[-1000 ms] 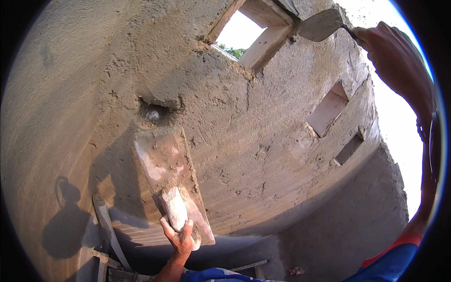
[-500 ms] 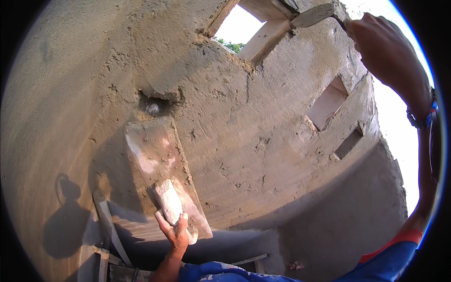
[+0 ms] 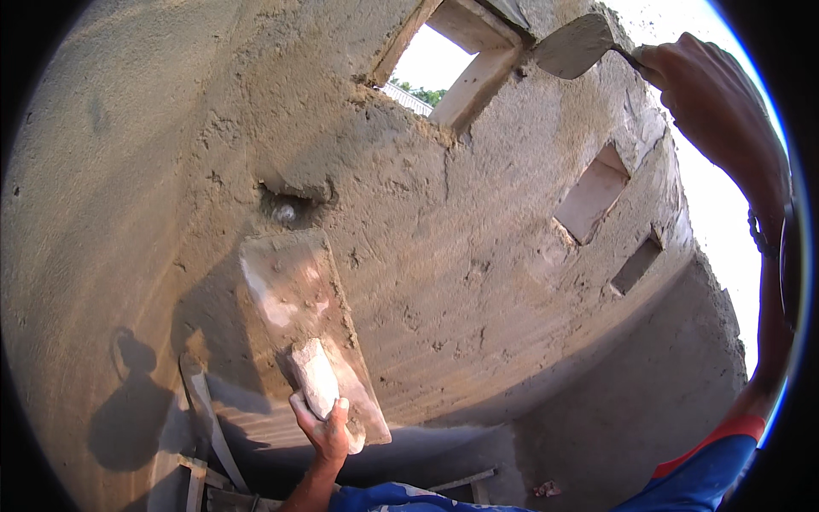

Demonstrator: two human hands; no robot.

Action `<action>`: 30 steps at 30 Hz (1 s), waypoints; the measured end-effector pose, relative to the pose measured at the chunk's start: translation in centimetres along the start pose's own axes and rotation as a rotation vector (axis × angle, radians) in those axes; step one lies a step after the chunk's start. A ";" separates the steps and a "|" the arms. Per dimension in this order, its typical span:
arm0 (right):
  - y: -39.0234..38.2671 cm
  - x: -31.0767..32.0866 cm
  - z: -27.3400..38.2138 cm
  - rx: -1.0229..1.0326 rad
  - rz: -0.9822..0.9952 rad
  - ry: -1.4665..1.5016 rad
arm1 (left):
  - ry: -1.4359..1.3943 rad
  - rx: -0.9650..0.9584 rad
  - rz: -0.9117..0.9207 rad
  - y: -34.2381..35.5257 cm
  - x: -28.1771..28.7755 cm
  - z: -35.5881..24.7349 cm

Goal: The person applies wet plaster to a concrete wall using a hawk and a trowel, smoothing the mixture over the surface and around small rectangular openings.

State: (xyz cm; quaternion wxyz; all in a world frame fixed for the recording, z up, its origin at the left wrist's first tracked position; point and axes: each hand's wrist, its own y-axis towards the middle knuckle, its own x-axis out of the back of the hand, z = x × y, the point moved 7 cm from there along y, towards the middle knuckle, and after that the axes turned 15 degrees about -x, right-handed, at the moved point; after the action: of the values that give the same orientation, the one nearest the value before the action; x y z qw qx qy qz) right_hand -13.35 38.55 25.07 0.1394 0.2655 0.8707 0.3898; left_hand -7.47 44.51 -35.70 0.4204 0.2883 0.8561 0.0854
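My left hand is closed round the pale handle block of a plastering float. The float's broad board is smeared with mortar and lies close to the wall, beneath a rough hole with a pale round thing inside. Up at the right, my right hand grips a trowel by its handle. The trowel's mortar-coated blade is held beside the frame of a square window opening, its flat face toward me. Whether the blade touches the wall I cannot tell.
The rough plastered wall curves round in front. It has two smaller recesses, an upper one and a lower one. Wooden boards lean at the lower left. A grey wall stands at the lower right.
The trowel blade has turned, so more of its flat face shows, and my right hand sits slightly lower. The float appears a little lower and further right as the view shifts.
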 end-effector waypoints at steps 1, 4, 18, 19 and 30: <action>0.1 0.1 -0.1 0.021 -0.016 0.003 | -0.003 -0.001 -0.001 -0.2 0.1 0.1; 0.8 0.0 -1.3 0.065 -0.048 0.006 | -0.006 0.025 0.024 -0.4 -0.1 0.4; 1.3 -0.1 -1.8 0.158 0.185 -0.051 | -0.034 0.203 0.048 -0.6 -1.3 1.1; 1.2 -0.3 -1.3 0.153 0.175 -0.069 | -0.041 0.208 0.054 -0.7 -1.6 1.2; 1.8 -0.1 0.0 0.130 0.121 -0.124 | -0.077 0.073 0.088 -1.4 -2.1 2.9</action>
State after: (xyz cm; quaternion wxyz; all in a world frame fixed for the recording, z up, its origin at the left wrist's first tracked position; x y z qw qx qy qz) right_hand -12.67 39.51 26.45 0.1518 0.3498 0.8662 0.3230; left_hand -4.87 41.93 -36.66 0.4382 0.3437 0.8283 0.0612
